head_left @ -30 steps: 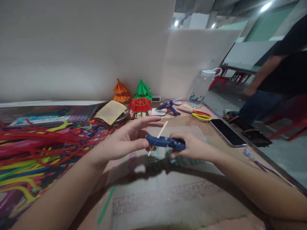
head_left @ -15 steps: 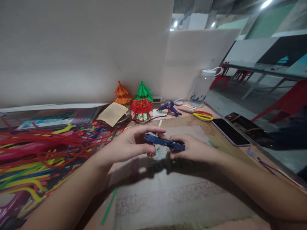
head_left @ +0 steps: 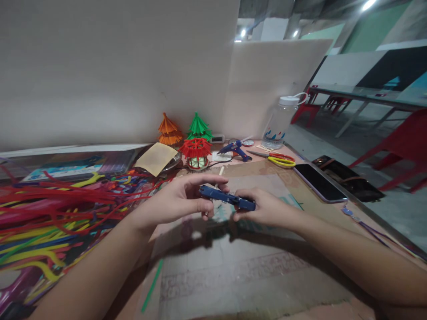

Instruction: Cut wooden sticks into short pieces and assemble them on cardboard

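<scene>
A dark blue, narrow, hard-looking object (head_left: 218, 195) spans the gap between my two hands above the table; its exact kind is unclear. My left hand (head_left: 178, 200) curls around its left end, thumb below and fingers above. The right end sits in the closed fingers of my right hand (head_left: 262, 205). Just beyond my left fingers a short pale stick (head_left: 221, 170) shows. Beneath the hands lies a clear sheet (head_left: 253, 284) over printed cardboard, with a green strip (head_left: 152, 286) at its left.
Colourful strips (head_left: 50, 213) heap at left. Behind stand a red-roofed paper lantern (head_left: 196, 151), green (head_left: 198, 129) and orange (head_left: 169, 131) cone-shaped pieces, and a blue glue gun (head_left: 235, 149). Scissors (head_left: 280, 159), a bottle (head_left: 278, 124) and a phone (head_left: 320, 182) occupy the right side.
Both hands keep their grip on the dark blue object, almost unmoved. The view has shifted very slightly. At far right, a dark shape over the floor near the red chair is gone.
</scene>
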Action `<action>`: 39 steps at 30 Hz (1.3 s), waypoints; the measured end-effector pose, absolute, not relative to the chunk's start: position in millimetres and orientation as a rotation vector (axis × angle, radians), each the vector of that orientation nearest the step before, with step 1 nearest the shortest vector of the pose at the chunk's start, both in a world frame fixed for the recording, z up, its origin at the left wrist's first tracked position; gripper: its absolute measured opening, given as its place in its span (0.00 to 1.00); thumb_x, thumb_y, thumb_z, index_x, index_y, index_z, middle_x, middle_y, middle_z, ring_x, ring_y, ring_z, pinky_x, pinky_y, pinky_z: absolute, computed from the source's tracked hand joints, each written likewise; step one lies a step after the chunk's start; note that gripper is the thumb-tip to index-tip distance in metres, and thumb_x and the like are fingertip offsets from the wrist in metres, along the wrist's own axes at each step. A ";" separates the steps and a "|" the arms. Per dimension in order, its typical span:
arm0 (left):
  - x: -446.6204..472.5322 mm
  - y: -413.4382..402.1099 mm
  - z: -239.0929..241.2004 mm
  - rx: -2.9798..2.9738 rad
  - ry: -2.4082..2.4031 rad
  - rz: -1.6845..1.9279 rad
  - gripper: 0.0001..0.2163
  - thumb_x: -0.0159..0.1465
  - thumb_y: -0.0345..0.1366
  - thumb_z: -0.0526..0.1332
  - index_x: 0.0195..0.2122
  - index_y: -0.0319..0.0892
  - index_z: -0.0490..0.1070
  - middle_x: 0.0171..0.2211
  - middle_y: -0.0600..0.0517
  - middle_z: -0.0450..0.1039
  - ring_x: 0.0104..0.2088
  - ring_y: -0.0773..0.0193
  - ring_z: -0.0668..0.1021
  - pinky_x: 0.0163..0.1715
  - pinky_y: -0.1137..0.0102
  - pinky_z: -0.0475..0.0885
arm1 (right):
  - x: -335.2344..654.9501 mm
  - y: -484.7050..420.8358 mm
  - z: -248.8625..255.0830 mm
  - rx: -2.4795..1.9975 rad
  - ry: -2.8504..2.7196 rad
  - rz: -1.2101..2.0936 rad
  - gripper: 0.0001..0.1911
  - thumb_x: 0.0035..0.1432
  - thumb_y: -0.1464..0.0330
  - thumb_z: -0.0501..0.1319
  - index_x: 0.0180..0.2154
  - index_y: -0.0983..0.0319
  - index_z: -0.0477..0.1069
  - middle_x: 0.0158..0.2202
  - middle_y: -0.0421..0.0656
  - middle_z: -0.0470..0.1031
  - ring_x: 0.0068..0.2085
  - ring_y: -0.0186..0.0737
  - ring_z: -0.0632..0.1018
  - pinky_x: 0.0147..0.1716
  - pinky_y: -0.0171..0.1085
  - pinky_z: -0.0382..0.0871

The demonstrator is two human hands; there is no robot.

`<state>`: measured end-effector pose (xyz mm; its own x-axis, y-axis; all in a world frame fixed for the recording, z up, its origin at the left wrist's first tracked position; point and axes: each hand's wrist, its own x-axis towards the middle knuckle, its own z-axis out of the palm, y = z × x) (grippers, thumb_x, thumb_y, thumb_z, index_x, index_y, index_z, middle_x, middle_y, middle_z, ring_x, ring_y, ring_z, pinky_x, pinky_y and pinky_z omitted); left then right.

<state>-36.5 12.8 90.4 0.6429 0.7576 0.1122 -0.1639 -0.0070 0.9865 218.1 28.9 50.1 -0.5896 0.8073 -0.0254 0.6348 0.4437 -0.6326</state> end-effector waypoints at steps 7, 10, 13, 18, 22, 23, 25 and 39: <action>-37.2 15.5 89.4 1.409 0.541 0.766 0.19 0.59 0.22 0.68 0.51 0.45 0.78 0.51 0.47 0.76 0.28 0.72 0.79 0.26 0.78 0.77 | 215.2 26.5 47.3 -1.270 -2.421 0.809 0.16 0.56 0.54 0.67 0.34 0.60 0.74 0.28 0.41 0.75 0.29 0.38 0.72 0.28 0.36 0.58; -37.1 14.4 89.4 1.413 0.546 0.757 0.20 0.59 0.21 0.68 0.51 0.45 0.78 0.52 0.47 0.77 0.28 0.73 0.80 0.27 0.78 0.78 | 214.7 25.8 48.2 -1.277 -2.441 0.749 0.15 0.57 0.55 0.66 0.35 0.60 0.75 0.30 0.42 0.77 0.30 0.39 0.74 0.30 0.36 0.59; -37.2 13.5 90.0 1.414 0.553 0.756 0.19 0.59 0.21 0.68 0.51 0.44 0.78 0.52 0.47 0.77 0.29 0.72 0.80 0.29 0.76 0.79 | 214.2 24.5 50.1 -1.285 -2.441 0.668 0.15 0.57 0.55 0.67 0.34 0.60 0.74 0.32 0.44 0.78 0.32 0.40 0.74 0.31 0.37 0.60; -37.3 14.1 89.8 1.421 0.547 0.747 0.20 0.59 0.21 0.68 0.50 0.46 0.78 0.50 0.49 0.78 0.28 0.73 0.80 0.28 0.78 0.78 | 212.1 21.5 49.9 -1.305 -2.451 0.660 0.13 0.58 0.57 0.66 0.33 0.60 0.73 0.30 0.43 0.77 0.31 0.40 0.74 0.31 0.36 0.59; -37.3 13.8 88.0 1.406 0.537 0.710 0.20 0.59 0.23 0.69 0.51 0.46 0.77 0.52 0.48 0.77 0.28 0.73 0.80 0.27 0.78 0.76 | 211.1 19.8 47.1 -1.304 -2.454 0.655 0.11 0.58 0.59 0.66 0.33 0.60 0.74 0.29 0.43 0.77 0.29 0.38 0.73 0.31 0.36 0.59; -37.2 13.6 87.7 1.404 0.541 0.704 0.20 0.59 0.24 0.69 0.52 0.46 0.77 0.52 0.48 0.77 0.27 0.72 0.80 0.27 0.77 0.76 | 211.1 19.5 46.6 -1.307 -2.453 0.655 0.11 0.58 0.59 0.66 0.33 0.60 0.74 0.29 0.43 0.77 0.29 0.38 0.73 0.31 0.36 0.59; -37.0 13.2 87.5 1.405 0.553 0.696 0.20 0.59 0.25 0.70 0.52 0.45 0.76 0.51 0.47 0.77 0.27 0.72 0.80 0.27 0.76 0.76 | 211.4 19.2 45.9 -1.306 -2.451 0.650 0.11 0.58 0.59 0.66 0.33 0.61 0.74 0.29 0.43 0.77 0.29 0.38 0.72 0.30 0.36 0.59; -36.8 19.8 79.7 1.431 0.605 0.686 0.20 0.59 0.30 0.72 0.53 0.44 0.74 0.52 0.45 0.76 0.28 0.71 0.79 0.28 0.75 0.76 | 211.7 26.0 36.6 -1.302 -2.422 0.688 0.15 0.58 0.56 0.65 0.28 0.60 0.73 0.26 0.44 0.76 0.28 0.38 0.72 0.29 0.37 0.57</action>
